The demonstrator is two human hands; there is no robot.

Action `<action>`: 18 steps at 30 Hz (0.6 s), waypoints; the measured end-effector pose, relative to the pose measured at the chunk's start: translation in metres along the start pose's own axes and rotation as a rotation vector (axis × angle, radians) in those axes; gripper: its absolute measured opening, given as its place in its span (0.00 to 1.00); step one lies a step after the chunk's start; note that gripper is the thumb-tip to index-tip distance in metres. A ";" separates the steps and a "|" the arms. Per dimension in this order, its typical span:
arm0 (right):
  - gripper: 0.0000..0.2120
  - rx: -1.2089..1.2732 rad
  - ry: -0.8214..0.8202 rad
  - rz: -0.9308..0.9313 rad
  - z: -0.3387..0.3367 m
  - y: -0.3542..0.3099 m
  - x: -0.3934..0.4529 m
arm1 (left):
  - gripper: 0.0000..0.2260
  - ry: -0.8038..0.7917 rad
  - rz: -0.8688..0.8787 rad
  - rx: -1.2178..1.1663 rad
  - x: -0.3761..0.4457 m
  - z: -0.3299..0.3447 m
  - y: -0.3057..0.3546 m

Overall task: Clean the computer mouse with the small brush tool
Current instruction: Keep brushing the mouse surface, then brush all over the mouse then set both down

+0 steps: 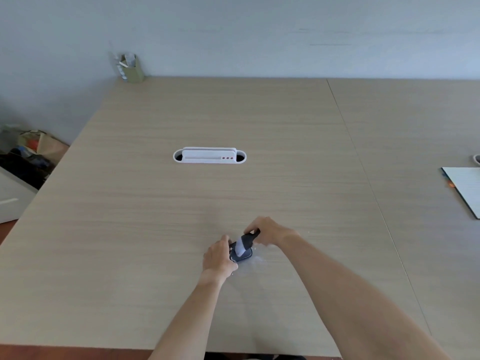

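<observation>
Mouse (241,256), dark and small, lies on the near middle of the wooden table (155,229), between the two hands. The left hand (219,257) grips its left side, fingers curled round the edge. The right hand (270,231) holds the dark handle of the small brush (245,244), fingers closed round it, and the pale bristles touch the top of the mouse. A faint whitish dust patch (258,261) lies on the table just to the right of the mouse.

Farther back, in the middle of the table, a white oval cable grommet (210,156) is set into the surface, with three small red dots on its lid. At the right edge a notebook (465,189) lies flat, well apart from the hands. At the far left corner, against the wall, stands a greenish pen holder (131,68) with pale items in it. Off the table to the left, a heap of bags (31,152) is blurred.
</observation>
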State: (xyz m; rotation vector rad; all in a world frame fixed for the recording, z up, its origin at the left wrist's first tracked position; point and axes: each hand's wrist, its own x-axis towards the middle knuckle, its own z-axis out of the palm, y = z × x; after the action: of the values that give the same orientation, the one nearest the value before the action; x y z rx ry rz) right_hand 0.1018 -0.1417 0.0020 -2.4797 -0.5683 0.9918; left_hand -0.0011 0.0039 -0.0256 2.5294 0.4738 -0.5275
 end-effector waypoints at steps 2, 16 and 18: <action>0.18 0.005 -0.013 -0.024 0.006 -0.006 -0.001 | 0.23 -0.025 0.026 0.006 0.003 -0.006 0.002; 0.18 0.002 0.006 -0.012 0.019 -0.008 -0.014 | 0.26 -0.094 0.086 0.020 0.014 -0.013 0.002; 0.18 -0.052 0.022 0.044 0.019 -0.003 -0.017 | 0.27 -0.099 0.095 0.025 0.016 -0.013 0.001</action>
State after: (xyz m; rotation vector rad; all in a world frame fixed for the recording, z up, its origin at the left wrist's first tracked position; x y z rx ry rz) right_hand 0.0764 -0.1436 0.0005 -2.5562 -0.5415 0.9763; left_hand 0.0164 0.0137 -0.0220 2.5204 0.3112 -0.6231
